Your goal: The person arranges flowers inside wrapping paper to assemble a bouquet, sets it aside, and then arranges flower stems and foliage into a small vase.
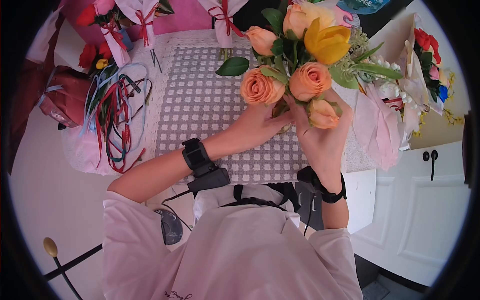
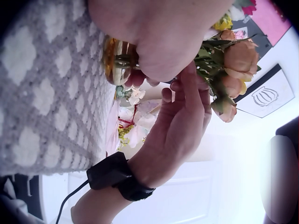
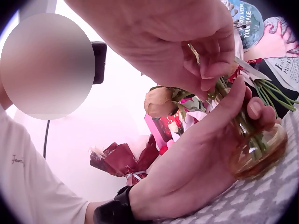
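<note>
A clear amber-tinted glass vase [image 3: 268, 161] stands on the checked cloth with green stems inside it. My left hand [image 1: 250, 127] grips the vase around its body, thumb and fingers wrapped about the glass. Above its mouth, my right hand [image 1: 322, 135] has its fingers curled at the flower stems [image 3: 222, 86], pinching them under the blooms. Over both hands spread peach roses [image 1: 262, 86], a yellow tulip [image 1: 327, 42] and green leaves. In the head view the blooms and hands hide most of the vase.
Tangled ribbons [image 1: 117, 115] lie at the left beside a dark red wrapped bouquet [image 1: 65, 95]. Small bouquets in pale paper [image 1: 142, 22] line the back. Pink wrapping paper [image 1: 375, 125] and another bouquet [image 1: 430, 55] are at the right. A white cabinet [image 1: 415, 200] stands beyond the table.
</note>
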A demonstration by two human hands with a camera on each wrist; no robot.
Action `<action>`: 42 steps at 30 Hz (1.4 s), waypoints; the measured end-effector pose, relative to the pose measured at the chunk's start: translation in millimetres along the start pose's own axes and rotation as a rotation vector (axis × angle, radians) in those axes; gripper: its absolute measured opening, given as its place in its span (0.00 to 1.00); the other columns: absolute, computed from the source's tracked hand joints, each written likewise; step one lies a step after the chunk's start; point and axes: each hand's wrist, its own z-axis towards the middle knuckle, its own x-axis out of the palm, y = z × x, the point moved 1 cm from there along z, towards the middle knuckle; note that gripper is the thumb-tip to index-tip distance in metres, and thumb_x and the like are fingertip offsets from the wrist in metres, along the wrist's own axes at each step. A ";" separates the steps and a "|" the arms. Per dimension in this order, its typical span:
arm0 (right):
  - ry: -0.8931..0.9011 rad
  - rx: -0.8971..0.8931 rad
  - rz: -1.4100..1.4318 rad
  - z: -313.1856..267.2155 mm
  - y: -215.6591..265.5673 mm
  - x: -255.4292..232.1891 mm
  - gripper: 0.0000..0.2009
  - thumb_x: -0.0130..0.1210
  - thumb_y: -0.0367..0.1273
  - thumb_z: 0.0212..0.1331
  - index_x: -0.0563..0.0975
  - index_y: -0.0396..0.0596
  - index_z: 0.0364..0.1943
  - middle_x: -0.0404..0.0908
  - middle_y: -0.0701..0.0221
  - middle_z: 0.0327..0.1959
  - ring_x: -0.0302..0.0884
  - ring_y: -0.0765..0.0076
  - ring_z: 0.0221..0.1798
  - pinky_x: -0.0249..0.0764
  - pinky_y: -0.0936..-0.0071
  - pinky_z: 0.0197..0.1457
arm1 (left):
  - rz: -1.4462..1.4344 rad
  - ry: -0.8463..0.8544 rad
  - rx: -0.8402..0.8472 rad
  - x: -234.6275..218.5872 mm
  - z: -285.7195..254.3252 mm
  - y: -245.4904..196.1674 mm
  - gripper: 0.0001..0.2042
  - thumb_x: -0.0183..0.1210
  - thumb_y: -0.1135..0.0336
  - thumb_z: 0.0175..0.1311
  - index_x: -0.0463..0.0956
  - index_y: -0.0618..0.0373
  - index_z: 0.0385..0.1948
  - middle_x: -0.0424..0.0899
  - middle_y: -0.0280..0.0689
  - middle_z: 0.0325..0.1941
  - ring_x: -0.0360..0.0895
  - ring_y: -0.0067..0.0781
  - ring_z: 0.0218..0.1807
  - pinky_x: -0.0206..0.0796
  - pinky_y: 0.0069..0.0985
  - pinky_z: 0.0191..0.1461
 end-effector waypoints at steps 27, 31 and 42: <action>-0.025 0.169 -0.009 1.4 7.1 -7.7 0.06 0.65 0.22 0.47 0.79 0.39 0.29 0.78 0.64 0.22 0.74 0.61 0.22 0.70 0.70 0.28 | 0.000 -0.004 0.001 -0.5 4.6 13.1 0.18 0.59 0.70 0.68 0.71 0.65 0.57 0.82 0.38 0.48 0.78 0.23 0.42 0.71 0.26 0.44; -0.067 0.061 0.021 -1.7 -5.4 -2.8 0.08 0.67 0.23 0.45 0.80 0.39 0.30 0.80 0.62 0.24 0.77 0.56 0.23 0.71 0.68 0.28 | -0.149 -0.015 -0.045 2.8 0.6 -0.9 0.17 0.59 0.71 0.68 0.72 0.64 0.57 0.81 0.36 0.50 0.77 0.23 0.48 0.70 0.24 0.50; -0.085 0.003 -0.084 -7.1 -4.2 -3.4 0.11 0.71 0.27 0.45 0.79 0.41 0.30 0.81 0.64 0.22 0.80 0.58 0.23 0.72 0.68 0.26 | -0.198 0.068 -0.019 -4.4 1.4 -5.3 0.10 0.55 0.73 0.66 0.76 0.64 0.47 0.80 0.34 0.45 0.75 0.20 0.46 0.67 0.23 0.52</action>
